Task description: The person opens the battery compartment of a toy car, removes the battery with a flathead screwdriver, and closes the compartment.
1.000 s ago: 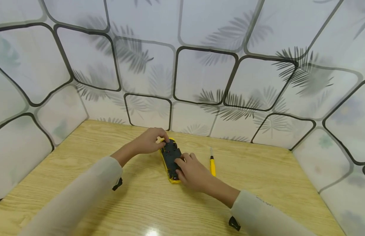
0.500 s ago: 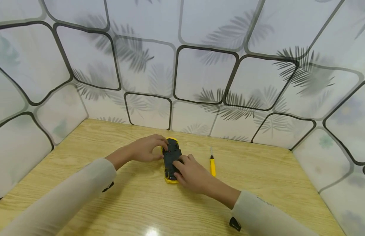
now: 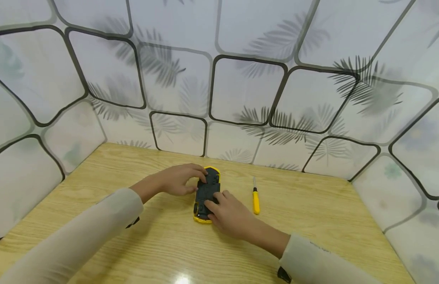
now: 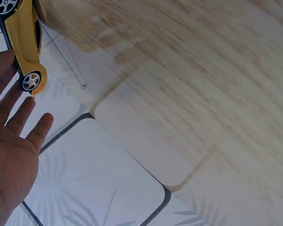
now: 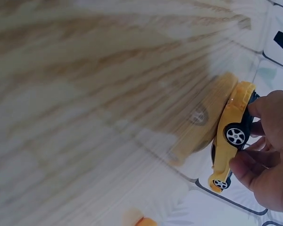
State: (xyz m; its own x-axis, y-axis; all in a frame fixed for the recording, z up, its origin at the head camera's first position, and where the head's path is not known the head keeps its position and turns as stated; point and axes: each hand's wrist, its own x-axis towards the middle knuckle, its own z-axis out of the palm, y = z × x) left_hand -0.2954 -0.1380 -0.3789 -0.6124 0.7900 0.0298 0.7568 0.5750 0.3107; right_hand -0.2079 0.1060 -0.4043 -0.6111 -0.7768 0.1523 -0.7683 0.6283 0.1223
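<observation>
The upturned yellow-and-black toy car [image 3: 206,192], probably light, stiff and best taken mid-sides, is touched by the loosely extended left hand [image 3: 180,179] and held by the curled right hand [image 3: 231,215].

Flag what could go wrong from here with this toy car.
1. The toy car lies wheels-up on a glossy tabletop, so it might rock or slide if the left hand and right hand press unevenly.
2. The screwdriver lies unheld near the right hand; a careless sweep could send it rolling.
3. Both hands partly cover the toy car in the head view, so details could go unseen.
</observation>
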